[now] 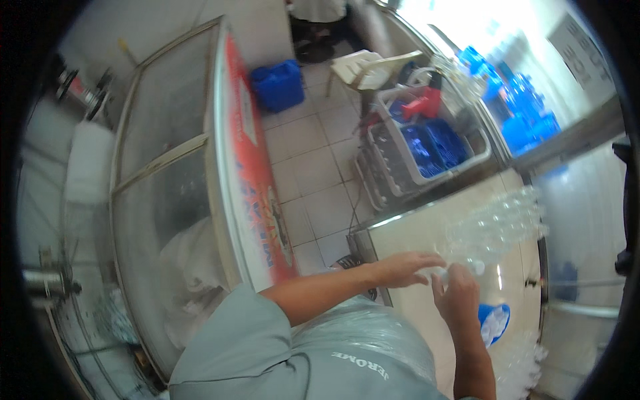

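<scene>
My left hand (pixel 405 269) reaches over the steel-edged counter (pixel 407 240), its fingers stretched out and the thumb apart. Facing it, close to its fingertips, my right hand (pixel 459 293) is closed, with the fingers bent in. Something small and pale shows between the two hands, too blurred to name. Just beyond them stands a tight group of clear plastic bottles (pixel 497 227), one with a white cap (pixel 476 267) at the near side. Beside my right wrist sits a blue bowl (pixel 505 316) holding small white pieces that look like caps.
More clear bottles (pixel 523 367) stand at the lower right. Past the counter are stacked crates (pixel 433 173), a plastic chair (pixel 363 70) and a blue jug (pixel 279 87). A red-sided chest freezer (pixel 257 193) stands left. Blue containers (pixel 527 120) lie behind glass. A person (pixel 319 10) is at the top.
</scene>
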Action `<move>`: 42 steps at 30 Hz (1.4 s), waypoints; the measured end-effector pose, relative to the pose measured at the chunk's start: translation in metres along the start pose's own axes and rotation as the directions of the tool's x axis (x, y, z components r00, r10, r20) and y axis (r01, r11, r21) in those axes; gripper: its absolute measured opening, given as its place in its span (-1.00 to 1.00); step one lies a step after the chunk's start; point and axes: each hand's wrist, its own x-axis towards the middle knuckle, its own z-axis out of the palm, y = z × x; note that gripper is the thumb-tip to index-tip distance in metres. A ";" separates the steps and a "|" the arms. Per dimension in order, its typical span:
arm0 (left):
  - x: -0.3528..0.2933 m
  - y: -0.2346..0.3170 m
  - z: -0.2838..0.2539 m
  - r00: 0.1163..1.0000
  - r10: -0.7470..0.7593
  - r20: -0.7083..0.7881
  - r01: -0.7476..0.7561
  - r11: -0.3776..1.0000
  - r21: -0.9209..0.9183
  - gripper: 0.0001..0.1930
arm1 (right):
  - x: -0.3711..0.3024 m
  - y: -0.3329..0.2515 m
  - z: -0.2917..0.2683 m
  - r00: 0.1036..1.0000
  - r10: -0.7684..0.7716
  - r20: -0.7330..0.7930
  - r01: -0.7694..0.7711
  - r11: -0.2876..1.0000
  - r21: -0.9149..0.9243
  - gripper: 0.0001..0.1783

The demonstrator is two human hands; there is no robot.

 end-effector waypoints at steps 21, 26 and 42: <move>-0.029 0.019 0.001 0.726 -0.470 0.503 0.654 0.244 -0.716 -0.40 | -0.015 0.033 -0.080 0.806 -0.554 -0.211 0.541 0.833 -0.119 -0.40; -0.040 0.000 0.004 0.714 -0.689 -0.125 0.475 0.607 -0.637 -0.48 | -0.018 0.069 -0.013 0.925 -0.210 -0.316 0.271 0.949 0.163 -0.57; -0.066 -0.089 0.027 0.783 -0.243 -0.573 0.381 0.915 0.134 -0.15 | -0.013 0.031 0.029 0.900 -0.012 -0.436 0.193 0.907 0.375 -0.61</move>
